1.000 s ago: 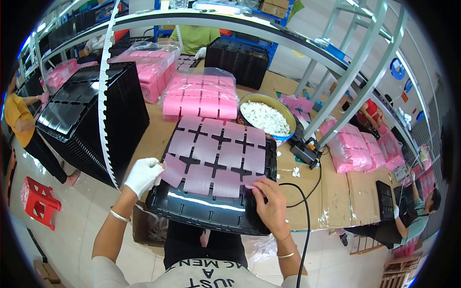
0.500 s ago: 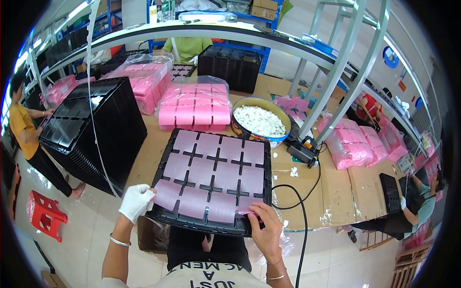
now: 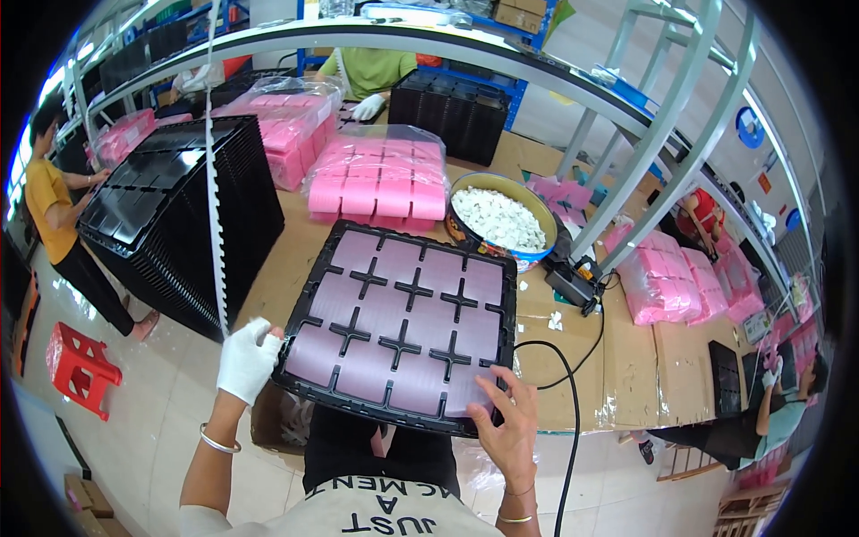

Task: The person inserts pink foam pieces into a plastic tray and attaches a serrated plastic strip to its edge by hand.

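Sheet (image 3: 380,309): pinkish-mauve, lying flat between the two hands, its near right corner at the right fingertips.
Tray (image 3: 358,407): black, beneath the sheet, its cross-shaped ribs showing through the cutouts.
Right hand (image 3: 507,414): bare, fingers spread, grasping nothing, over that corner.
Left hand (image 3: 250,360): white-gloved, fingers curled beside the tray's left edge; whether it grips the rim, I cannot tell.
Cable (image 3: 573,430): black, just right of the right hand.
Tin (image 3: 526,260): beyond the right hand, full of white pieces.
Tray stack (image 3: 210,224): black, ahead of the left hand.
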`<move>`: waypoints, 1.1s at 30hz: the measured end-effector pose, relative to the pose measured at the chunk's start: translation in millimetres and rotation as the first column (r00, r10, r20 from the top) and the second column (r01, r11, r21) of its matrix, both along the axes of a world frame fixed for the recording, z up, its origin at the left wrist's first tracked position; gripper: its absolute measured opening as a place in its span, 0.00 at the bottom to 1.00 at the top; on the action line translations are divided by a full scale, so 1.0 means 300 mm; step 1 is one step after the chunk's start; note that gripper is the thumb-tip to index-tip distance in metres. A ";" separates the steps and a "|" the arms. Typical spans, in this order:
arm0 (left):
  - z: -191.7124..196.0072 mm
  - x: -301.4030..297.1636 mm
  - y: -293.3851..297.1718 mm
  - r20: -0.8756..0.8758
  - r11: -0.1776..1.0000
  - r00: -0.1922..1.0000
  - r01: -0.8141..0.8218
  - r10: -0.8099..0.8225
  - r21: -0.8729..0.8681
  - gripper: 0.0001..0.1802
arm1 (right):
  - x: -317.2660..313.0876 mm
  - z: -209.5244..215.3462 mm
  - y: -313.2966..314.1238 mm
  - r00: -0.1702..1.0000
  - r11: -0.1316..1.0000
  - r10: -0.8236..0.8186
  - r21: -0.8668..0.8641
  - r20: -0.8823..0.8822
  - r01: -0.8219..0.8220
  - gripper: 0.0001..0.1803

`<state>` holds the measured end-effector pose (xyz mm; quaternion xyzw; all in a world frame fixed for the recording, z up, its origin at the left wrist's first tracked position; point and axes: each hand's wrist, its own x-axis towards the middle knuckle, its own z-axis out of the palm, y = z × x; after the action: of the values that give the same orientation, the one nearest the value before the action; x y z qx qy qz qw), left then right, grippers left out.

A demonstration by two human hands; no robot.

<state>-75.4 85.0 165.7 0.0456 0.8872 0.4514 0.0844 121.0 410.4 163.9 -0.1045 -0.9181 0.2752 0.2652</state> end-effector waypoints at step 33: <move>-0.167 -0.321 0.170 -0.411 0.958 0.881 0.141 -0.236 -0.248 0.45 | -0.236 -0.148 0.205 0.998 0.980 0.053 -0.190 -0.036 -0.059 0.49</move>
<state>-171.8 135.9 115.6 0.2228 0.9174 0.3225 -0.0685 50.2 472.0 119.3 -0.0992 -0.8859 0.3709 0.2602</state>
